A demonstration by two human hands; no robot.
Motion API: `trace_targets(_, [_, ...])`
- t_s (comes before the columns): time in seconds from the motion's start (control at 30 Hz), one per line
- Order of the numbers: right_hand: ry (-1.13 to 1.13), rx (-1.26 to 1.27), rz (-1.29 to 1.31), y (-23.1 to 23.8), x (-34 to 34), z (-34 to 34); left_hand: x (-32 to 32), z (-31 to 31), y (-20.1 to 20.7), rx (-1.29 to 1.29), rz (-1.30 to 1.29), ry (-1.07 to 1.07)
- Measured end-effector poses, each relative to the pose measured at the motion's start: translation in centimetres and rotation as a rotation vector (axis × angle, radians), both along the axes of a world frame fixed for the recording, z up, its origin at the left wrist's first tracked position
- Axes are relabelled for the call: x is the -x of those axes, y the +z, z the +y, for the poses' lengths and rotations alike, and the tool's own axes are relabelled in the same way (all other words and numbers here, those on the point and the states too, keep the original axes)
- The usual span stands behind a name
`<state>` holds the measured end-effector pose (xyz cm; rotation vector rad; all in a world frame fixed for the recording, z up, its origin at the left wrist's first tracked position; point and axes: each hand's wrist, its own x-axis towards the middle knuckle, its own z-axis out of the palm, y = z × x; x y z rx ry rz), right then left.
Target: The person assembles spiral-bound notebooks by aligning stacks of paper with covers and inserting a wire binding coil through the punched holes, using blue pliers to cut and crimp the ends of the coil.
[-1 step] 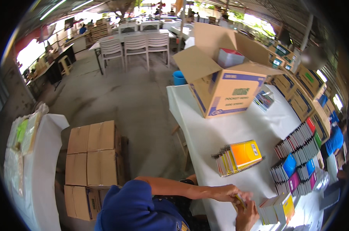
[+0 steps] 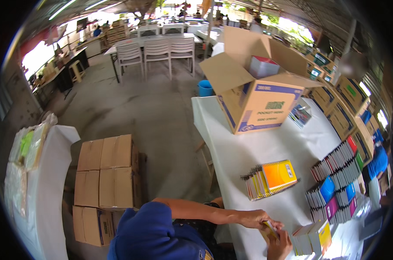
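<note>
My left hand [image 2: 253, 219] and my right hand [image 2: 279, 246] meet at the near edge of the white-covered table [image 2: 265, 143]. Between them they grip a small yellow notebook [image 2: 271, 228], partly hidden by the fingers. Right beside my right hand stands a row of yellow-covered notebooks [image 2: 307, 238], page edges showing. Farther up the table lies a fanned stack of spiral notebooks [image 2: 276, 175] with yellow-orange covers. To the right, several stacks of spiral notebooks [image 2: 335, 160] show red, green, blue and purple covers.
An open carton [image 2: 265, 106] with a grey-and-red pack [image 2: 263, 67] inside stands at the table's far end. Closed cartons [image 2: 114, 173] are piled on the floor to my left, beside another covered table [image 2: 53, 173]. More cartons [image 2: 344, 112] and a person in blue [image 2: 375, 162] are at right.
The whole view has shifted slightly, so things sit a little farther right. My fingers, blurred before, now look sharper around the small notebook, which both hands still hold.
</note>
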<state>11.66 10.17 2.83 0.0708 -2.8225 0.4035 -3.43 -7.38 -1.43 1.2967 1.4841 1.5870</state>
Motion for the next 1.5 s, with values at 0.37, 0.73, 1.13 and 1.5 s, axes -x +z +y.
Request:
trace_targets(0.37, [-0.017,0.817,0.051,-2.2,2.4,-3.3,-0.1,2.2,-5.4,-0.257,-0.100,-0.053])
trace_targets(0.73, [0.110,0.567,0.072,-1.6,7.2,-4.7,0.8,2.4,-4.9,-0.018,0.043,-0.010])
trace_targets(1.13, [0.524,0.305,0.354,2.9,17.7,-17.9,-1.1,11.2,-14.0,-0.025,1.340,0.374])
trace_targets(1.5, [0.365,0.135,0.317,0.4,14.7,-9.6,-2.8,8.7,-3.3,0.212,1.148,0.080])
